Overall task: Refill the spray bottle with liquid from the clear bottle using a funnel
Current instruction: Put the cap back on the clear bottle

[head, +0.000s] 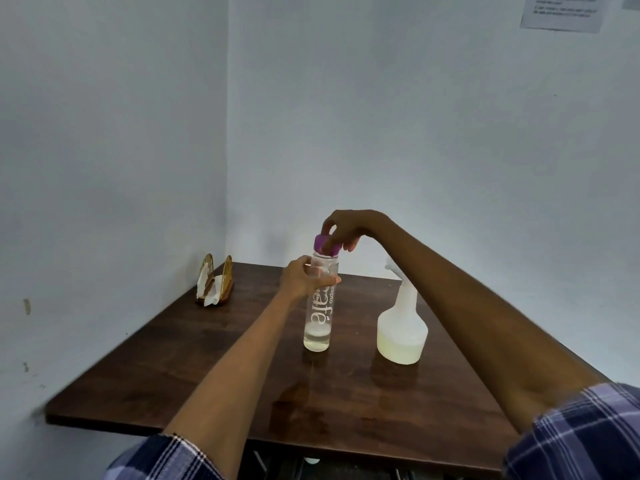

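While the clear bottle (319, 303) stands upright near the middle of the table (180, 368), the left hand (300, 279) wraps its upper body and the right hand (341, 230) comes down from above with fingertips curled round the purple cap (325, 244). Both hands are thus clamped on the one bottle, the left steadying, the right on the lid. A shallow layer of pale liquid sits at the bottom of it; most of the bottle looks empty.

Judging from this grip, the step in hand is turning the cap, though whether it is being loosened or tightened cannot be told from a single moment. The low level in the clear bottle and the yellowish liquid filling the base of the spray bottle (401, 327) hint that pouring may already be done, but that is only a guess. If the cap is coming off, the next move calls for a funnel, and none is in view. The spray bottle would also need an open neck; its top is largely hidden behind the right forearm, so whether the spray head is on cannot be told.

Just right of the clear bottle stands the spray bottle, apart from it, directly under the right arm. A careless drop of that elbow could knock it over. At the far left corner, against the wall, sits a napkin holder (215, 282), well out of the way. A printed sheet (562, 10) is on the wall at upper right.
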`<state>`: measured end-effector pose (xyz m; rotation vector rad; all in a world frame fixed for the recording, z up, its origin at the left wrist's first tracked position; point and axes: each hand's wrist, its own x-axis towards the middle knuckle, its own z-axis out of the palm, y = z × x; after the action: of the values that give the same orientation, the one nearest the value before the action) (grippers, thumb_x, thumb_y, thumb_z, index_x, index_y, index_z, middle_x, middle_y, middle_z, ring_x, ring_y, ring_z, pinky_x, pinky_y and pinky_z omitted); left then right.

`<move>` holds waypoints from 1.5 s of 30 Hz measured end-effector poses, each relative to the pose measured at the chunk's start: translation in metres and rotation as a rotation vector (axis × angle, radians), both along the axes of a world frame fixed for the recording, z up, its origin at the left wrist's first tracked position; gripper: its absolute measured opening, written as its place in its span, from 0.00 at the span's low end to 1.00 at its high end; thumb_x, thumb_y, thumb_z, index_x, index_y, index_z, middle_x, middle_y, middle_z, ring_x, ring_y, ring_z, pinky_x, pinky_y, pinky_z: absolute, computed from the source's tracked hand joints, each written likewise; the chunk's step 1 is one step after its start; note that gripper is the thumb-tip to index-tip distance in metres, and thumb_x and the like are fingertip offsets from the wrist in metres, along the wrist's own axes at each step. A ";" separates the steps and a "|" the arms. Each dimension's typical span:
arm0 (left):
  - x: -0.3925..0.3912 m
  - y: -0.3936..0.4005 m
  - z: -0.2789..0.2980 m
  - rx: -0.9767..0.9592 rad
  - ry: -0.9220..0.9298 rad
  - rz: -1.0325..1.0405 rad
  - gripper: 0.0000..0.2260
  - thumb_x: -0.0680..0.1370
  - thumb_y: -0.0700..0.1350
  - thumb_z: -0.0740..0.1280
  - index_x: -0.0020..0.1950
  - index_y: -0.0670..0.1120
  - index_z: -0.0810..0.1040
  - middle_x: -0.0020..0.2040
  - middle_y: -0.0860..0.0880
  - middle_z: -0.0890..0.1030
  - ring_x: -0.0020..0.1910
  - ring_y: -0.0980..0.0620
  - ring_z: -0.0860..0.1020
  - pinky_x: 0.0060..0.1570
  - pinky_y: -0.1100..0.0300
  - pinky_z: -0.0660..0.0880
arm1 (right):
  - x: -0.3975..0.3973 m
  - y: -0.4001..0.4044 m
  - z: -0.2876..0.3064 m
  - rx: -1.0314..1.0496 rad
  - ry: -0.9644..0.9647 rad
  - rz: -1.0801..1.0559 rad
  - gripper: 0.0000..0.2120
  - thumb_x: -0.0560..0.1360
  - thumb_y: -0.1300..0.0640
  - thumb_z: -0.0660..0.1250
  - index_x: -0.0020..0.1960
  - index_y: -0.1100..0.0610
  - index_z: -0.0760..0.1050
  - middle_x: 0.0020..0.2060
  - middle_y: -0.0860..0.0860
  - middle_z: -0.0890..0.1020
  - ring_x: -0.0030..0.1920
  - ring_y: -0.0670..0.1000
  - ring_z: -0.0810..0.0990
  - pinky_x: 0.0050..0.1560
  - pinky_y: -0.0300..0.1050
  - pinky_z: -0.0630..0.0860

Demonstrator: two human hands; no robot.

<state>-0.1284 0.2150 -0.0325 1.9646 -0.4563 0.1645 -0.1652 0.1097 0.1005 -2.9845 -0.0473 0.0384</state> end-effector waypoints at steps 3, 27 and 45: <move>0.001 0.001 -0.001 -0.018 0.014 -0.019 0.29 0.68 0.51 0.76 0.64 0.43 0.72 0.62 0.44 0.78 0.57 0.47 0.78 0.55 0.54 0.76 | -0.002 0.006 0.012 -0.030 0.016 0.068 0.21 0.70 0.70 0.67 0.61 0.56 0.76 0.50 0.59 0.81 0.49 0.59 0.82 0.40 0.39 0.77; 0.000 0.000 -0.003 -0.079 0.052 -0.027 0.30 0.67 0.50 0.77 0.65 0.44 0.71 0.63 0.45 0.77 0.58 0.48 0.78 0.54 0.55 0.75 | 0.001 0.017 -0.001 0.085 0.043 -0.006 0.19 0.74 0.54 0.71 0.62 0.60 0.75 0.52 0.55 0.76 0.49 0.56 0.79 0.41 0.44 0.81; 0.000 0.001 -0.005 -0.089 0.038 -0.032 0.28 0.66 0.50 0.77 0.62 0.44 0.73 0.61 0.45 0.79 0.56 0.47 0.79 0.58 0.50 0.77 | 0.005 0.010 -0.003 -0.236 -0.151 -0.117 0.36 0.72 0.28 0.53 0.37 0.62 0.75 0.35 0.56 0.82 0.31 0.51 0.80 0.39 0.42 0.75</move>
<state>-0.1282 0.2157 -0.0379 1.8687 -0.4482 0.1253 -0.1605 0.1201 0.0979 -3.2127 0.1226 -0.2092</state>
